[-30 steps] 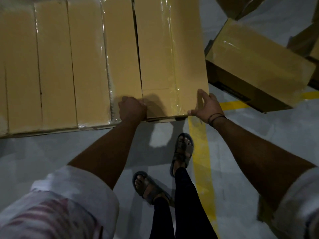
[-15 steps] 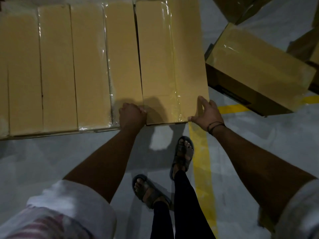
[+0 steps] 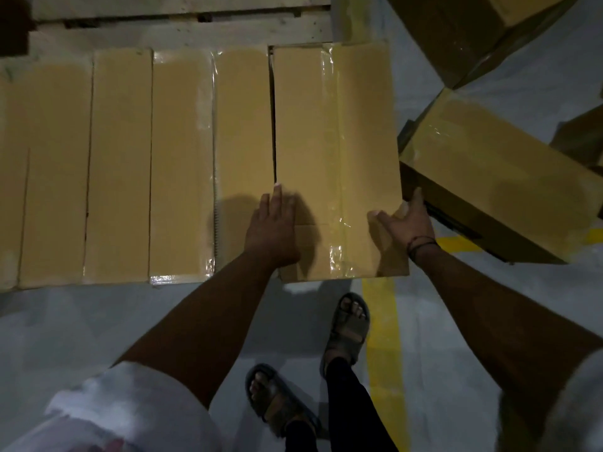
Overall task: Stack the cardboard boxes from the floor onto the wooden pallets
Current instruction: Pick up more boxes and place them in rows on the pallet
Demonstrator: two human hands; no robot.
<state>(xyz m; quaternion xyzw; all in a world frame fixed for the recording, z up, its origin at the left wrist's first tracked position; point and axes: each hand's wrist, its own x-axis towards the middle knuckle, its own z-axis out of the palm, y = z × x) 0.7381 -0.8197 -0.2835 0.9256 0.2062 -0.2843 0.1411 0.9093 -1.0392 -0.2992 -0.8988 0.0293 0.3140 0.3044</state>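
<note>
A taped cardboard box (image 3: 336,135) lies at the right end of a row of boxes (image 3: 182,164) on the wooden pallet (image 3: 182,31). My left hand (image 3: 272,228) rests flat on the top of that box near its left front corner, fingers straight. At the box's right front corner my right hand (image 3: 406,218) has its thumb on top and its fingers down the right side. The box's near edge overhangs the row slightly.
A tilted cardboard box (image 3: 496,177) lies on the floor just right of my right hand. More boxes (image 3: 473,31) stand at the top right. Yellow floor lines (image 3: 381,347) run under my feet. Bare pallet slats show behind the row.
The camera has pulled back and up, revealing the pallet slats. My left hand went from a fist at the box's front edge to lying flat on its top. My right hand stays at the corner.
</note>
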